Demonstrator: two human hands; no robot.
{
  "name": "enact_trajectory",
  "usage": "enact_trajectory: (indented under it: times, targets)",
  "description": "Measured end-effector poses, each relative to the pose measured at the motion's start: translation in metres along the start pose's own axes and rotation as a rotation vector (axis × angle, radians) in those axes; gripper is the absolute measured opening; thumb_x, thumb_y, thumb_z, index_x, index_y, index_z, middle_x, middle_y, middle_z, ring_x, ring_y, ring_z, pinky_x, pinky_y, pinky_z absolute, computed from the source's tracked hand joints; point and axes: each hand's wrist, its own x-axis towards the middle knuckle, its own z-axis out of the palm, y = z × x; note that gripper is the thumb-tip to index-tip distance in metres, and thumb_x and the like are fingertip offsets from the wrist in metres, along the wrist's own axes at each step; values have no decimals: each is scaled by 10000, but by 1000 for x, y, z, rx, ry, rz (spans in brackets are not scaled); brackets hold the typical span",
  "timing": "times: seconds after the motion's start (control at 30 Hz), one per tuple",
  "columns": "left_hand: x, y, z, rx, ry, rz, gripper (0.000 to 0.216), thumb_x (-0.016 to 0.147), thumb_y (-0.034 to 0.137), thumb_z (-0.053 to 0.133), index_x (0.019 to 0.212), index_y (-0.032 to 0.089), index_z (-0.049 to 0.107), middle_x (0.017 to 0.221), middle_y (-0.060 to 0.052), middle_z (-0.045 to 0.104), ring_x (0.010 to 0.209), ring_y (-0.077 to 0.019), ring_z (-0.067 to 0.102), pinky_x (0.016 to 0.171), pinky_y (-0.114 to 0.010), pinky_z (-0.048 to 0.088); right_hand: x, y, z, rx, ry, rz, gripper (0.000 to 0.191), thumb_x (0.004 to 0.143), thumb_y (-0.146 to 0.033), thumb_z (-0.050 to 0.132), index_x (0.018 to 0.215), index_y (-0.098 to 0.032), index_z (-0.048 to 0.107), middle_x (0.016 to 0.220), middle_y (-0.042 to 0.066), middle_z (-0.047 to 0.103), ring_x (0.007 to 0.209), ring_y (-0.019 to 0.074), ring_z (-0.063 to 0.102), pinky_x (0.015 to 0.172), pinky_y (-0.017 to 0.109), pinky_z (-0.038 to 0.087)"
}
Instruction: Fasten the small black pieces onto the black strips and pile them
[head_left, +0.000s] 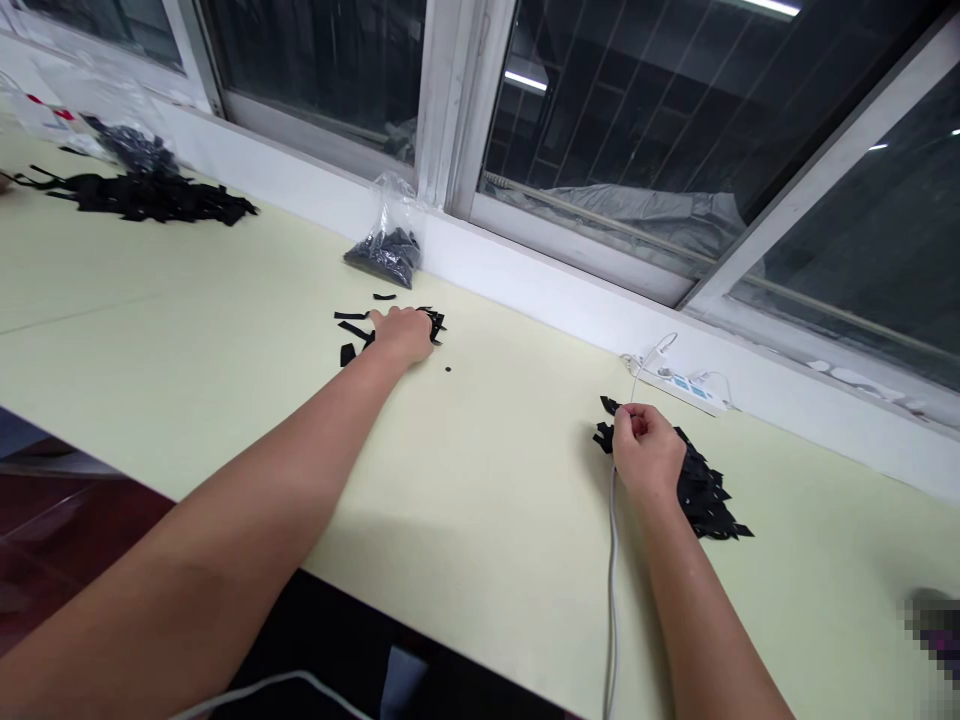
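Two hands: both bare, reaching over the pale table (510,470), well apart.
Left hand (405,335): palm down on a small pile of black strips (436,322); fingers mostly hidden behind its back, so can't tell if the grip is closed on anything. Several loose strips lie just beside it, toward the left.
Right hand (649,450): over the left end of a bigger pile of black pieces (705,495); fingers curled in toward the thumb. Can't tell whether the grip pinches a piece.
White cable (613,560): runs up the table and passes behind the right hand; contact unclear.
Black dot: small round bit (448,369) right of the left hand, too small to identify.
Near bag: clear plastic bag (385,255) by the wall, dark small pieces inside, slumped at the bottom.
Far-left bag: clear bag (139,145) with dark contents, behind a long black heap (161,198); details blurred.
Left edge: white package (45,118) with red marks, too soft to read. Brownish shape (4,184) cut off by the frame.
Power strip (686,386): white with blue areas, leads plugged in; markings too small to read.
Bottom right: pixelated patch (936,635), content unreadable.
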Motion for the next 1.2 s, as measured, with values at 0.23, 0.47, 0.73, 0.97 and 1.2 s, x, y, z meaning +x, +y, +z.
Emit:
enact_trajectory:
  times: [0.23,0.47,0.73,0.97,1.2]
  targets:
    - [3,-3,9,-60,73,56,87,761,182,647,812,185,718,1091,-146,634,1115,-374,479,1020,-630,233,-2,-2,1,13,-58,6,245,819,-393,545,808,-195,690,600,7,583,592,187,534,636,308,380]
    - [-6,21,5,-361,201,132,114,829,190,606,835,165,718,965,-127,709,1020,-303,585,968,-491,379,-3,-4,2,55,-89,1,271,829,-430,556,826,-197,694,650,24,640,607,188,549,646,317,397]
    - [-72,122,37,-1381,-396,198,182,804,269,710,891,111,697,885,-115,753,691,-143,649,650,-268,483,-17,-26,23,609,-509,139,491,746,-574,704,1020,-168,674,934,92,729,763,189,661,597,271,469]
    - [-94,136,38,-1328,-429,220,157,811,249,709,904,123,706,739,-59,725,618,-116,615,596,-237,441,-20,-32,24,709,-604,221,466,666,-509,801,956,-174,656,867,62,715,717,163,654,533,226,460]
    - [-98,140,39,-1414,-477,237,119,818,222,700,891,128,683,699,-30,693,608,-94,594,624,-234,478,-20,-31,27,591,-548,141,383,728,-513,724,908,-180,663,843,66,717,676,170,644,526,249,474]
